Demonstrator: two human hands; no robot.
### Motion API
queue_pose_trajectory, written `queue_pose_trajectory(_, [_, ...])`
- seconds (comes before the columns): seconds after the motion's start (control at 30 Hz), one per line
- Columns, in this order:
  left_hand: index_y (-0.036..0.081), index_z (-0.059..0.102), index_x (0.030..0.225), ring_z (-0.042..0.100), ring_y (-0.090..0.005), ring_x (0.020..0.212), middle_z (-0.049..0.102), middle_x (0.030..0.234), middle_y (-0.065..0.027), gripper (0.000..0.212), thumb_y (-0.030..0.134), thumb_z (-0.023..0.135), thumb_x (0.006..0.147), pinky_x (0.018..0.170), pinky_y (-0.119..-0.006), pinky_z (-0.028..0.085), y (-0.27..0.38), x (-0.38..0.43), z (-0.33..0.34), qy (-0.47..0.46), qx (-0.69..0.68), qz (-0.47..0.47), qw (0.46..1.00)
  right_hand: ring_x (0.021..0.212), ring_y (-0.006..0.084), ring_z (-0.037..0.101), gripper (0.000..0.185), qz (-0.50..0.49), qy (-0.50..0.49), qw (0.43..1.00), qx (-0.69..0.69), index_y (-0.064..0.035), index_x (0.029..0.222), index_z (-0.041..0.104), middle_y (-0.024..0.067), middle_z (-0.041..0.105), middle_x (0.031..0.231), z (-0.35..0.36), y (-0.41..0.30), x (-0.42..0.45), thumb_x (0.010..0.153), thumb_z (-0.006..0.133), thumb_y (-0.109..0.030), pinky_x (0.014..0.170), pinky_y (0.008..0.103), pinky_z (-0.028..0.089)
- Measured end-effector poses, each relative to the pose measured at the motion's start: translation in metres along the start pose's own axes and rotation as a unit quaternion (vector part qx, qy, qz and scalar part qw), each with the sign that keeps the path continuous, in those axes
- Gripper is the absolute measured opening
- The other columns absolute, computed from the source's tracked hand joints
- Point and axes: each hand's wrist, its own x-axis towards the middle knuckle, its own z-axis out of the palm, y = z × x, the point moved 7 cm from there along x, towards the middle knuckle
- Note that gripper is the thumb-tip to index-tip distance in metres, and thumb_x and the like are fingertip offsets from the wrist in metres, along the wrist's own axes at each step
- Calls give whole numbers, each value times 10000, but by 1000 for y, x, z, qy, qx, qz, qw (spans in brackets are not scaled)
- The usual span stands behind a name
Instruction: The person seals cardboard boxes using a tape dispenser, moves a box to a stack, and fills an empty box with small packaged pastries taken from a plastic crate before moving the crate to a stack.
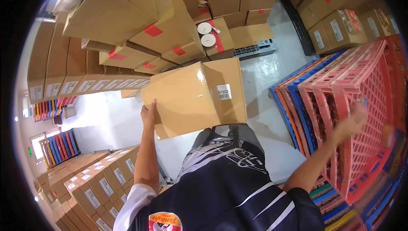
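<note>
My left hand (149,114) grips the left edge of a tan cardboard box (178,100), thumb on its near face and the other fingers partly hidden behind it. The box is tilted in front of my legs, with clear tape across it and a white printed label (224,92) on its right part. Off to the right, my right hand (355,121) is blurred in front of a pink plastic crate (371,116). A small pale-blue item (363,101) shows at its fingertips; whether the hand holds it is unclear.
Stacked cartons with red tape (153,30) rise ahead. Two white tape rolls (208,40) lie on one carton. Coloured crates (296,103) stand at right, and a pale-blue crate (255,50) sits low ahead. Labelled cartons (105,183) fill the lower left. Glossy grey floor (261,81) lies between.
</note>
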Motion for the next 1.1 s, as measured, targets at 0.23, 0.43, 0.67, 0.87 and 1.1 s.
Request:
queue_pose_trajectory(0.23, [-25, 560, 1382, 696, -287, 1056, 688, 1254, -170, 593, 423, 646, 1005, 878, -411, 576, 20, 16, 97, -168, -196, 32, 965, 1302, 323, 548, 591, 291, -664, 613, 316, -19, 1462, 480, 204, 571, 1423, 273, -119, -409, 1080, 427, -467, 1117, 434, 414])
queue_pose_trajectory(0.43, [-13, 487, 1461, 540, -286, 1332, 549, 1463, -155, 680, 548, 412, 1084, 1113, -394, 444, 12, -20, -30, -25, -514, 73, 854, 1216, 258, 589, 530, 244, -501, 723, 408, 35, 1396, 527, 122, 643, 1285, 145, -271, -316, 1113, 453, -407, 1061, 335, 436])
queue_pose_trajectory(0.67, [49, 492, 1477, 556, -255, 1329, 582, 1449, -135, 697, 604, 391, 1067, 1059, -430, 487, -110, -8, 9, -215, -444, -36, 869, 1340, 252, 508, 636, 557, -440, 626, 323, -61, 1543, 437, 107, 519, 1509, 116, -106, -493, 1095, 388, -510, 1175, 415, 331])
queue_pose_trajectory(0.87, [-2, 722, 1136, 719, -313, 927, 751, 1064, -175, 710, 620, 395, 1039, 792, -441, 561, -95, -39, -10, -147, 18, 74, 986, 1491, 338, 332, 880, 656, -387, 506, 406, -120, 1632, 226, 128, 313, 1649, 95, -172, -502, 1006, 434, -704, 1179, 553, 328])
queue_pose_trajectory(1.1, [31, 786, 1053, 719, -380, 946, 751, 982, -231, 447, 353, 476, 1043, 922, -449, 536, -53, -174, 58, -506, 24, 280, 816, 1387, 301, 494, 813, 417, -567, 665, 249, -65, 1552, 385, 227, 475, 1530, 155, -244, -421, 988, 562, -624, 1101, 439, 424])
